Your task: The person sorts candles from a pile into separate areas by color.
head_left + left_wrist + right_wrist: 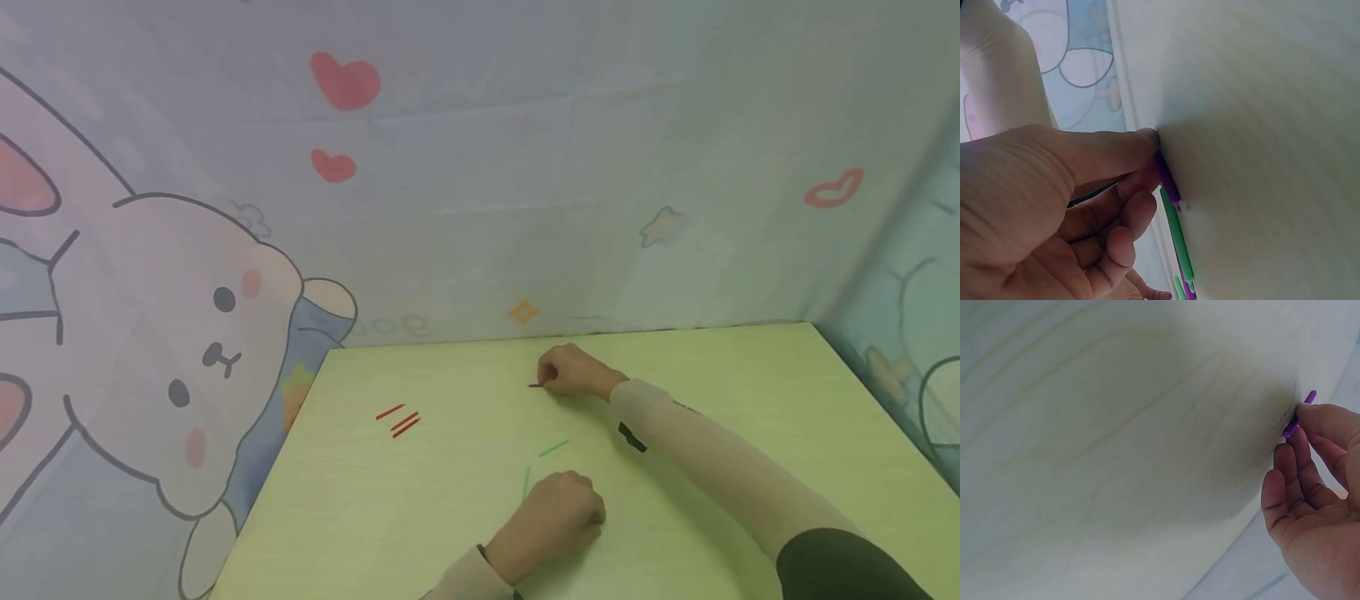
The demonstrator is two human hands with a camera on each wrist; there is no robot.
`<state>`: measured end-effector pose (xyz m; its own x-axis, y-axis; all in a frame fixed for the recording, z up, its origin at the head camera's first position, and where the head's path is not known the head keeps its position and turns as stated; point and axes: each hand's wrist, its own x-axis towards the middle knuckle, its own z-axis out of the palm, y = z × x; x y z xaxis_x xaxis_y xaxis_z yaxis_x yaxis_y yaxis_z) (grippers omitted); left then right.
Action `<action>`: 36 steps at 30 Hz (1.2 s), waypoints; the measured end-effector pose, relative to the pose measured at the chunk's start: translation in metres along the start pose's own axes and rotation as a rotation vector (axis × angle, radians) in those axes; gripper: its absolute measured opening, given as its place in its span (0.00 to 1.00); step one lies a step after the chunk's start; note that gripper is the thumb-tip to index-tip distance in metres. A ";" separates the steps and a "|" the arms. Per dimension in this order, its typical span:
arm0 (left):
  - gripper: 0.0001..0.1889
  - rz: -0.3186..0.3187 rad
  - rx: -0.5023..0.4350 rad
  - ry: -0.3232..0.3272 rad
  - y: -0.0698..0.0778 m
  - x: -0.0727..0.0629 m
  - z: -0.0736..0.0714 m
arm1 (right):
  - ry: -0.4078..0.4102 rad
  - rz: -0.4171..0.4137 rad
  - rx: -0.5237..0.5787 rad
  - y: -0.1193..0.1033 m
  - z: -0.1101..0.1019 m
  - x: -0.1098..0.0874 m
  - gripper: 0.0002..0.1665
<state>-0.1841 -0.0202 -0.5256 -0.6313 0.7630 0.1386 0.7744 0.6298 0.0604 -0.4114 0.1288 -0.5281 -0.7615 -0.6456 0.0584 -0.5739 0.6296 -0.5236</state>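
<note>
Left hand (549,523) pinches purple stick (1168,180); right hand (575,372) pinches second stick (1291,429). Best pinch soft, hands low, so sticks don't flip.

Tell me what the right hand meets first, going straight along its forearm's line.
The right hand would likely meet the pale, heart-printed fabric backdrop past the yellow-green table; depth is unclear.

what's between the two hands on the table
One green stick, lying slanted on the table between left hand and right hand; the head view shows it.
</note>
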 end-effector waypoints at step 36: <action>0.07 -0.042 0.072 -0.003 -0.001 -0.001 -0.011 | 0.015 0.048 -0.007 0.004 -0.010 -0.013 0.10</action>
<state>-0.1843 -0.0233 -0.5148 -0.6637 0.7358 0.1349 0.7420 0.6703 -0.0055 -0.4069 0.1445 -0.5226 -0.7926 -0.6079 0.0462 -0.5386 0.6627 -0.5203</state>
